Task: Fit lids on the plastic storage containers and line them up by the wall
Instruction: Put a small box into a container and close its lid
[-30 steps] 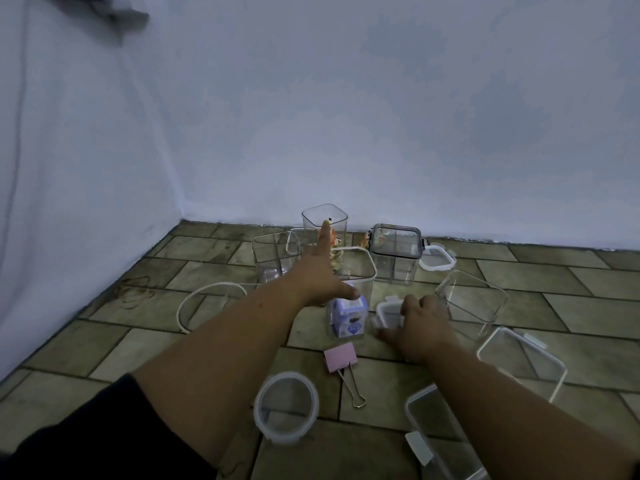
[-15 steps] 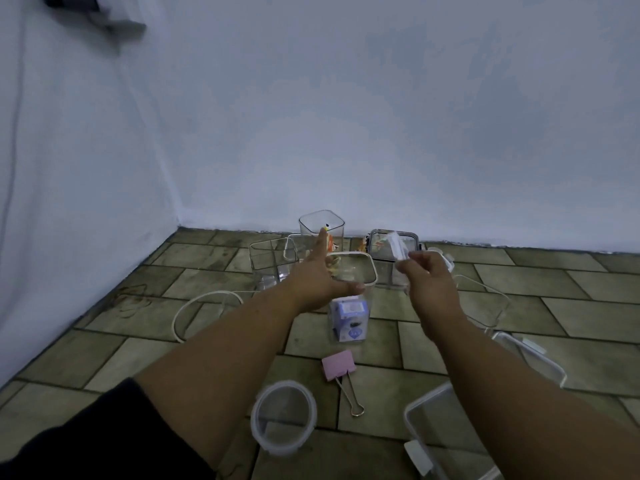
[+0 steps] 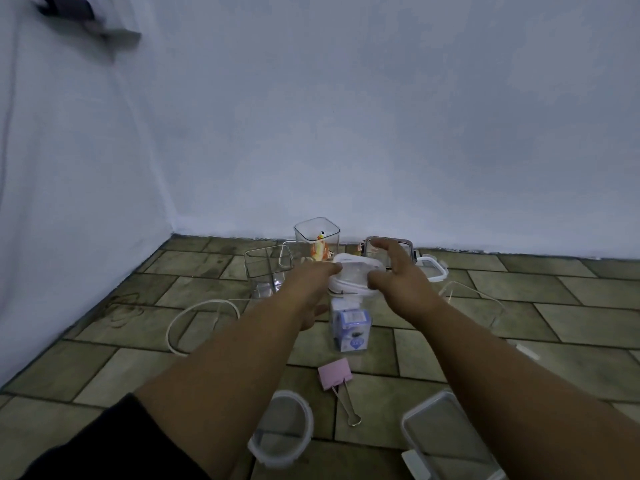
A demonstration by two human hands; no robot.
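Observation:
A white-rimmed square lid (image 3: 355,273) lies on top of a clear container (image 3: 349,332) with a blue carton inside. My left hand (image 3: 310,294) grips the container's upper left side, its thumb touching the lid's edge. My right hand (image 3: 398,275) holds the lid from the right, thumb on its front rim and fingers spread over its far side. Near the wall stand a tall open container (image 3: 317,233) with orange contents, an open square container (image 3: 266,268) and a dark-rimmed lidded container (image 3: 377,244), which my right hand partly hides.
A loose lid (image 3: 434,268) and a tilted clear container (image 3: 471,299) lie at the right. A white ring-shaped rim (image 3: 194,318) lies on the left tiles. In front are a round lid (image 3: 280,427), a rectangular lid (image 3: 446,438) and a pink binder clip (image 3: 334,374).
My right hand picked a lid up from the floor, carried it up and over, and now sets it on the container that my left hand keeps holding.

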